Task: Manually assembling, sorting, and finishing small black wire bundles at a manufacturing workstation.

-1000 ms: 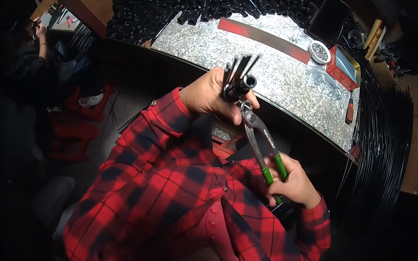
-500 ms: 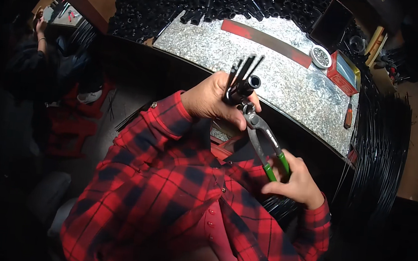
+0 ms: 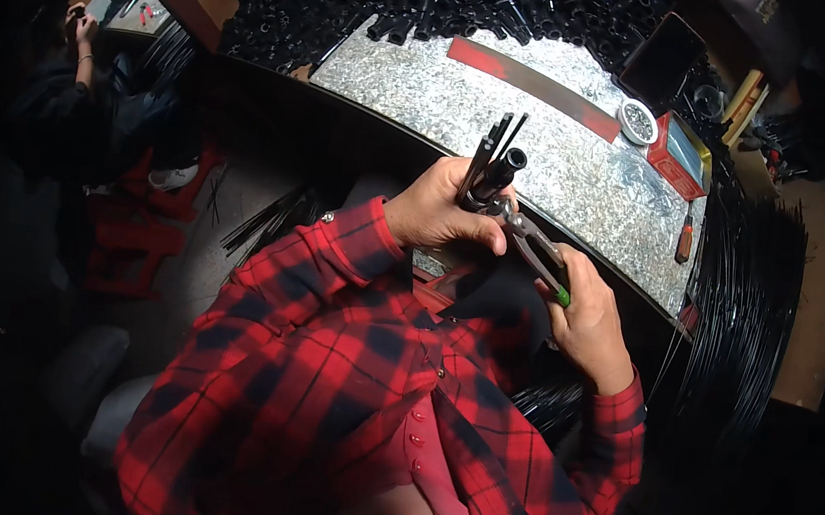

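Note:
My left hand (image 3: 437, 207) is closed around a bundle of thin black rods and a black tube (image 3: 498, 174), whose open round end points up and away from me. Just below the tube, the metal jaws of green-handled pincers (image 3: 534, 237) meet the bundle close to my left thumb. What the jaws grip there is too small to make out. My right hand (image 3: 590, 314) wraps around the handles, which are squeezed close together.
A speckled worktable (image 3: 399, 85) lies beyond my hands, heaped at the back with black tubular parts (image 3: 357, 4). On it are a red-and-brown strip (image 3: 533, 87), a white bowl of small metal pieces (image 3: 637, 122), a red box (image 3: 675, 164) and a screwdriver (image 3: 684, 240). Black rods (image 3: 741, 299) hang at right; another person (image 3: 82, 77) sits left.
The pincers' handles have closed together as my right hand squeezed and moved up. My left hand and the bundle have shifted slightly right.

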### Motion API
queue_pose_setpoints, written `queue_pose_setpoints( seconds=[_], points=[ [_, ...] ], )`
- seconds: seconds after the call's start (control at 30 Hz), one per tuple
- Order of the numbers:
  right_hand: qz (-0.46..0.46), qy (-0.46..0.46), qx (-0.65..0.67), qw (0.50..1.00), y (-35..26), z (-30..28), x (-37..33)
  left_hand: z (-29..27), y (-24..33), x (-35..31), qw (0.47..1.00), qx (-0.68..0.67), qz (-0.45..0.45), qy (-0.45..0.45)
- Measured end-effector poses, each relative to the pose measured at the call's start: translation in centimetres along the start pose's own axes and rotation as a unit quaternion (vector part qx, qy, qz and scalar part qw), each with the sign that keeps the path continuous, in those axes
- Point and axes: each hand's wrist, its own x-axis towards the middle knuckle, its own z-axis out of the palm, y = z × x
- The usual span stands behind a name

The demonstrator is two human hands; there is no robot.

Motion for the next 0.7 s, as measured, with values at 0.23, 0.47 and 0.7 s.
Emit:
queue_pose_setpoints(
  seconds=[0.23,0.47,0.7],
  points=[
    [0.005,-0.051,0.108,0.993,-0.4,0.6,0.9,-0.1,-0.4,-0.3,1.0,-0.024,0.0,0.016],
    [0.02,-0.081,0.085,0.993,-0.8,-0.4,1.0,-0.2,0.1,-0.7,0.999,-0.029,-0.043,0.016],
    [0.037,-0.062,0.06,0.996,-0.8,-0.5,1.3,-0.1,0.1,-0.9,0.995,-0.063,-0.059,0.043]
  ],
)
